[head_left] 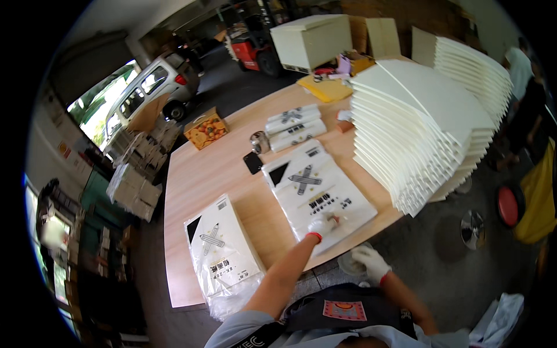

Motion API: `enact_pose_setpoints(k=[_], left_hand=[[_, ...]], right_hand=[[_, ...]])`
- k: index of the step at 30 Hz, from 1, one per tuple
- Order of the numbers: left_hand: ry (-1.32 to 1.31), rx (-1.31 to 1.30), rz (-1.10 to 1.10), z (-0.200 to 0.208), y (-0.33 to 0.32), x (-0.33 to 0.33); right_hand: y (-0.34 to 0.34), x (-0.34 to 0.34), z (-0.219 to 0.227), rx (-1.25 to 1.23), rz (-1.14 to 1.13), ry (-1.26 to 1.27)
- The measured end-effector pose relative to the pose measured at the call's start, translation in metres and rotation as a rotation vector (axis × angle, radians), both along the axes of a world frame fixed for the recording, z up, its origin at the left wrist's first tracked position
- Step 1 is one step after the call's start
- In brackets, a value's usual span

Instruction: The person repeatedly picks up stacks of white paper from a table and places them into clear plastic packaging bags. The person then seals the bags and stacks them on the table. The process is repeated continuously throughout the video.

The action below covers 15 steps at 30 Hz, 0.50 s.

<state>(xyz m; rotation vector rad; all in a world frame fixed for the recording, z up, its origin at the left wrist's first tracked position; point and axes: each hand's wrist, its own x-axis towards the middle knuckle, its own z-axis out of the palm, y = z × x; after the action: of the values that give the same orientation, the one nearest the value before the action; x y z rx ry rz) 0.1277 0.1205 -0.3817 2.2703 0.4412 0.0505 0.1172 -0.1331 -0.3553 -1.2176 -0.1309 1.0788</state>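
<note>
On the table (pixel 197 174), left hand (pixel 324 224) rests on bagged pack (pixel 307 180), presumably steadying it; right hand (pixel 372 261) beside round translucent object (pixel 347 266); cannot tell either grip.

The tabletop (pixel 200 174) looks like smooth pale wood. On it, the white packs (pixel 220 249) wear glossy, wrinkled clear plastic film; the stacked white sheets (pixel 426 104) at its right look matt and card-like. Right of the tabletop, a round base (pixel 473 229) shines — polished metal.
</note>
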Motion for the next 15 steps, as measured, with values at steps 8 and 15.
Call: enact_pose_setpoints(k=[8,15], left_hand=[[-0.167,0.141,0.067,0.077,0.016,0.019],[-0.504,-0.922,0.119,0.150,0.059,0.010]], right_hand=[[0.123,0.084,0.024,-0.160,-0.038,-0.302],[0.065,0.110,0.032,-0.655,0.529,-0.735]])
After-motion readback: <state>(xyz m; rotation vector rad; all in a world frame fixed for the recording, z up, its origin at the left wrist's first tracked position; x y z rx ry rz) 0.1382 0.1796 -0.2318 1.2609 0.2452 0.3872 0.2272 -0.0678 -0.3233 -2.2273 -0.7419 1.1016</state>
